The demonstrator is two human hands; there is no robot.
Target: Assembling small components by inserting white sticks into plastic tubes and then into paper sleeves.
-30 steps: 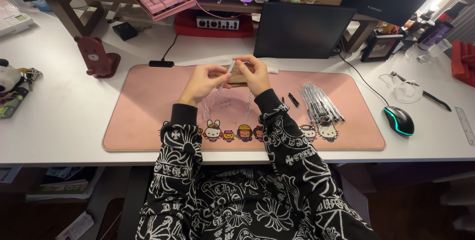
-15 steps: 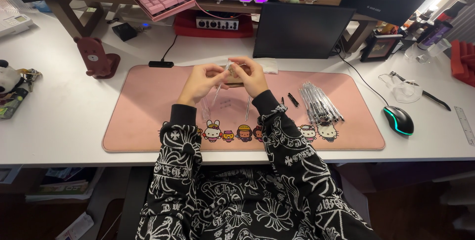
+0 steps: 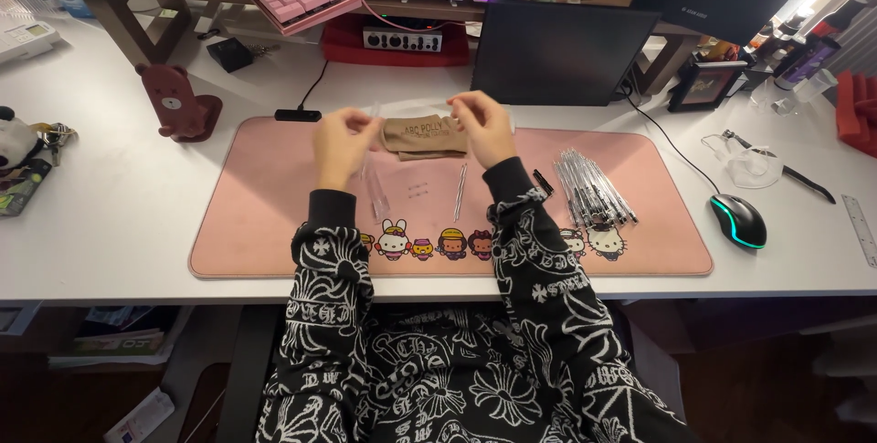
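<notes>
Nearest, two black sleeves [image 3: 333,251] with white printed patterns, reaching over the front edge of the white tabletop [image 3: 110,224] onto a pink desk mat [image 3: 265,215] with a row of small cartoon figures along its near border. Just beyond the cuffs, lying flat on the mat between the forearms, one thin pale stick [image 3: 460,192], loose and untouched. To the right of it a short black piece [image 3: 543,183], then a fanned bundle of clear slender sticks [image 3: 594,189], gathered side by side and well apart from both hands. Farther in, the left hand [image 3: 343,146] raised above the mat, fingers pinched shut on the top of a clear slender sleeve [image 3: 376,195] hanging down from it. The right hand [image 3: 484,128] lifted at the same height, fingers curled at the right edge of a small tan printed pouch [image 3: 425,137]; gripping or only touching, impossible to tell. The pouch itself between the two hands, near the far side of the mat. By the look of it, partway through: one piece in hand, one lying singly, many laid aside together, though finished or waiting cannot be told. Beyond, a black mouse with a teal glow [image 3: 738,220], a brown bear-shaped stand [image 3: 178,100], a dark screen [image 3: 562,52].
</notes>
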